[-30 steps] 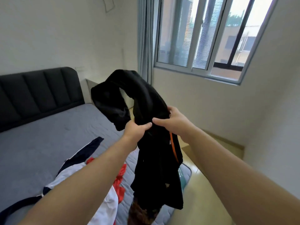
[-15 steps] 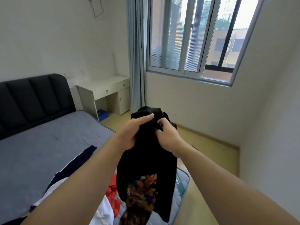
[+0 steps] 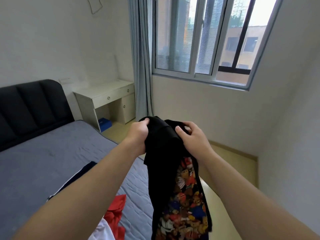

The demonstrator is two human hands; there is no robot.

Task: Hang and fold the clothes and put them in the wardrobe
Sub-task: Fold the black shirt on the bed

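A small bedroom with pale walls: a sliding window (image 3: 204,38) fills the far wall, a grey-blue curtain (image 3: 142,66) hangs at its left edge, and a white desk (image 3: 103,94) stands in the corner beside it, with a blue box (image 3: 104,122) on the floor under it. The bed (image 3: 52,161), covered in grey quilted fabric, has a dark padded headboard (image 3: 31,110).

Both hands are raised in front of the person, over the bed's near corner, and hold a black garment (image 3: 161,149) in the air. The left hand (image 3: 138,134) grips the bunched top edge with curled fingers. The right hand (image 3: 192,137) clasps the fabric just beside it, thumb on top. The two hands are close but not touching.

The cloth is plain black at the top. Lower down, a panel printed with cartoon bears (image 3: 185,205) in red, blue, yellow and brown shows between black edges. The garment hangs lengthwise, top gathered at the hands, its long axis running down to the bottom of the view, where its lower end is cut off.

On the bed, partly hidden behind the left forearm, lie a red garment (image 3: 116,210), a white garment (image 3: 102,231) and a navy strip of cloth (image 3: 86,168).
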